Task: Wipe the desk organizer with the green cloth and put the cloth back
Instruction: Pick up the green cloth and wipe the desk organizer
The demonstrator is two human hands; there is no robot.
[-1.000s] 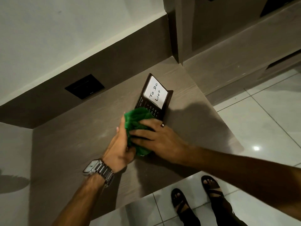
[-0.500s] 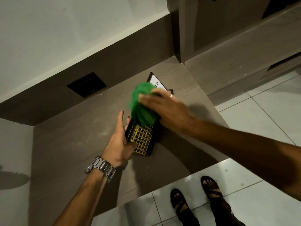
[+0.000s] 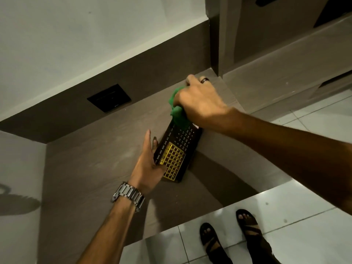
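The cloth (image 3: 178, 113) is a bright, plain green against the dark brown desk organizer (image 3: 176, 152) — its face carries pale month names and numerals, plus a gold grid at the near end. The desk (image 3: 91, 168) is grey-brown woodgrain, the wall (image 3: 76, 39) off-white, the watch (image 3: 129, 195) silver — the floor tiles (image 3: 297, 225) glossy white.

A brown wood-grain desk (image 3: 91, 168) is seen — the dark desk organizer (image 3: 176, 155) is laid flat on it, near its right edge, toward the far right corner.

black wall plate (image 3: 109, 97) above brown desk (image 3: 91, 159); white floor tiles (image 3: 304, 225).
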